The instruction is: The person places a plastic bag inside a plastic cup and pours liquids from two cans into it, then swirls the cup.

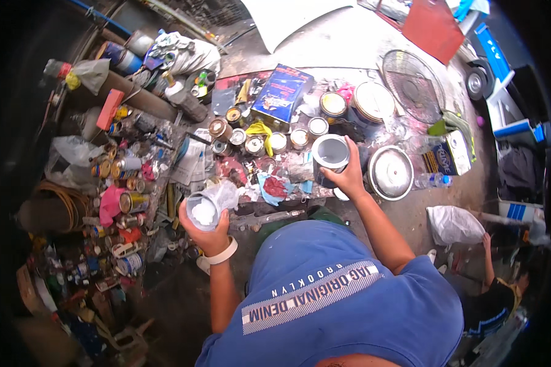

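Note:
My left hand (208,232) is closed round a clear plastic cup (203,210) with something white inside, held out in front of me at the left; crumpled translucent plastic (225,191) is beside its rim. My right hand (349,177) grips a dark cylindrical container (330,148) with a pale rim and grey interior, near the bench's front edge. Beside it on the right stands a large silver lidded can (390,171). Small paint cans (278,141) and a yellow cloth (261,132) lie just beyond my hands on the paint-stained bench (229,168).
Piled cans and rags (130,202) crowd the left. A blue rectangular tin (280,93), larger pails (373,101) and a wire fan guard (413,79) are farther back. A plastic bottle (433,180) lies at the right. Another person (490,306) is at lower right by a white sack (453,225).

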A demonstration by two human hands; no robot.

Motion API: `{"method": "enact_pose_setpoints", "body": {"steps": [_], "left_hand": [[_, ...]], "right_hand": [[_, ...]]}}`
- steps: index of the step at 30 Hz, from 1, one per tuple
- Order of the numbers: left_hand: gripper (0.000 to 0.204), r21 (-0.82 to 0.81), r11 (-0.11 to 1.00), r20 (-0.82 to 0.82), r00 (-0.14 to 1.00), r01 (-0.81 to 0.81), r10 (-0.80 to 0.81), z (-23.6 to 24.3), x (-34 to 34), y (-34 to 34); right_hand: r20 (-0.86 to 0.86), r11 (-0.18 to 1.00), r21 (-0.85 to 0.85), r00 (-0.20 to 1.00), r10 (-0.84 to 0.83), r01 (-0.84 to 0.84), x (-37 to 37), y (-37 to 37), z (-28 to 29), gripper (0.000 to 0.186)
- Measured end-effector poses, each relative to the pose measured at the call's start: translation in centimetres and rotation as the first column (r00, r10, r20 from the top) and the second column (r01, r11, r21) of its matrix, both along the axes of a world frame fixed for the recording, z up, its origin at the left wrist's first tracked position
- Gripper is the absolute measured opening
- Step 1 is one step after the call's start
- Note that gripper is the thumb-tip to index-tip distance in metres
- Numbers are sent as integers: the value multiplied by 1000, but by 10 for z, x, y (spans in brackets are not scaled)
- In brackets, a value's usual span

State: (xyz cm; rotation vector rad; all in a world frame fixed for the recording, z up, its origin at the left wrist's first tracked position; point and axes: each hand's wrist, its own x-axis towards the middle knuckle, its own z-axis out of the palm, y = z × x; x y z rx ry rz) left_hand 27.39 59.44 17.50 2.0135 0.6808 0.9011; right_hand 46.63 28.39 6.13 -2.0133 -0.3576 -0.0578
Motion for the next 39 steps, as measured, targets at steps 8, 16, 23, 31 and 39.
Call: {"method": "enact_pose_setpoints", "body": {"steps": [8,16,23,31,39], "left_hand": [[87,8,979,20,979,-204,204,-5,-51,-28],[83,-7,951,12,951,-310,310,-4,-66,-54],[88,-65,946,41,947,-316,319,0,-65,-55],[89,-27,945,21,945,-325,326,5,-78,-41],[91,-46,957,-15,958,-286,286,13,-82,-15]], "right_hand": [[-81,916,-119,923,376,-383,9,37,-42,107],[91,888,-177,892,444,-424,13,77,-83,105],[-64,876,-111,883,465,-470,1,83,-77,103],[-55,819,-49,821,569,-571,0,154,-64,103],[145,786,-208,777,613,-582,14,277,-103,108]]}}
